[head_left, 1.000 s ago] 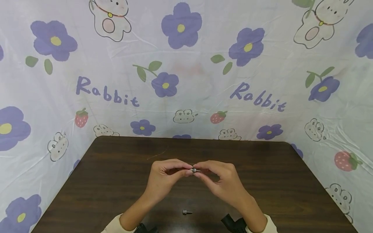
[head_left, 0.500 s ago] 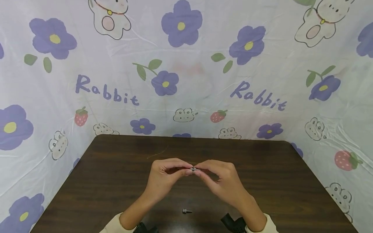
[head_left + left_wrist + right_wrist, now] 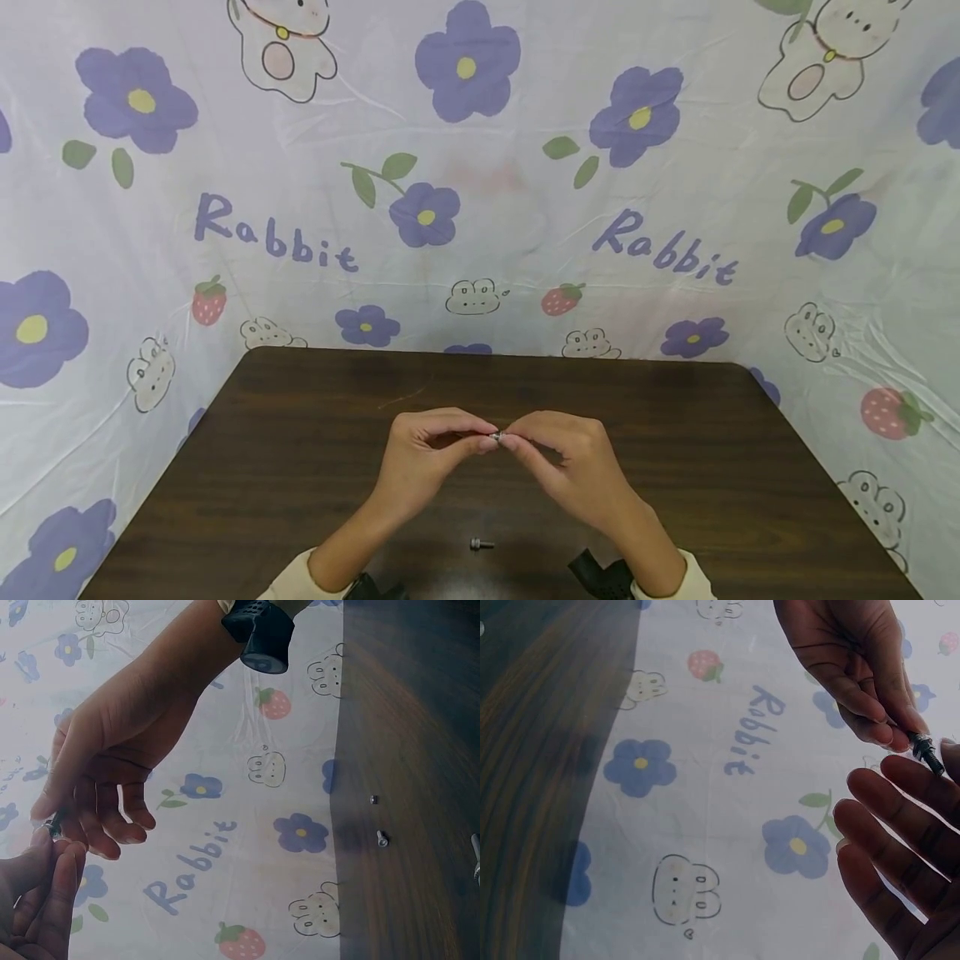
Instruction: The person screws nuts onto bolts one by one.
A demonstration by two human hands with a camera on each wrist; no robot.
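Note:
My left hand (image 3: 431,458) pinches the head end of a small metal bolt (image 3: 928,754) between thumb and index finger. Its dark threaded shank points toward my right hand (image 3: 570,458). In the head view, the right thumb and index fingertip close on the threaded end, leaving little metal visible between the hands. Both hands are raised above the dark table. In the right wrist view, the other right-hand fingers (image 3: 877,825) spread loosely away from the bolt. A second bolt (image 3: 482,544) lies on the table between the forearms.
The dark wooden table (image 3: 300,517) ends at a printed cloth (image 3: 480,250) behind and at the sides. In the left wrist view, a nut-like piece (image 3: 374,799) and another metal piece (image 3: 477,855) at the frame edge lie on the table. Black wrist cameras (image 3: 602,575) sit on both forearms.
The right thumb and index finger have moved slightly left along the bolt, covering the threaded end that showed earlier. The left hand and the bolt on the table stay in place.

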